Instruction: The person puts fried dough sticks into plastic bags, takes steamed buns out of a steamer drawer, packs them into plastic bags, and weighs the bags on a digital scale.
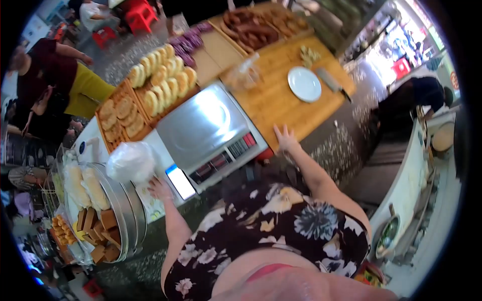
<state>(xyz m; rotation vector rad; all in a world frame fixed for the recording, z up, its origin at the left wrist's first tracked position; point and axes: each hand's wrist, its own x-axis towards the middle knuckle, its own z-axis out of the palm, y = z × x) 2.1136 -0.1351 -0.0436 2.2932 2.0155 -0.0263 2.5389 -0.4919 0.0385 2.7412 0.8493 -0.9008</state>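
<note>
My right hand (286, 138) rests with spread fingers at the near edge of the wooden board (273, 108), holding nothing. My left hand (159, 188) lies on the white counter with its fingers apart, just below a white plastic bag (131, 161) and left of a lit phone (180, 182). Between the hands stands a metal-topped scale (203, 128) with a keypad on its near side. On the board are a white plate (304, 84), a knife (333, 84), a clear bag (243, 75) and some small pale food pieces (309, 56).
Trays of flat breads (123, 118) and round buns (168, 83) sit beyond the scale. A large metal steamer (128, 215) with cake pieces (98, 228) is at the left. One person (45, 85) stands at upper left; another (419, 95) bends at the right.
</note>
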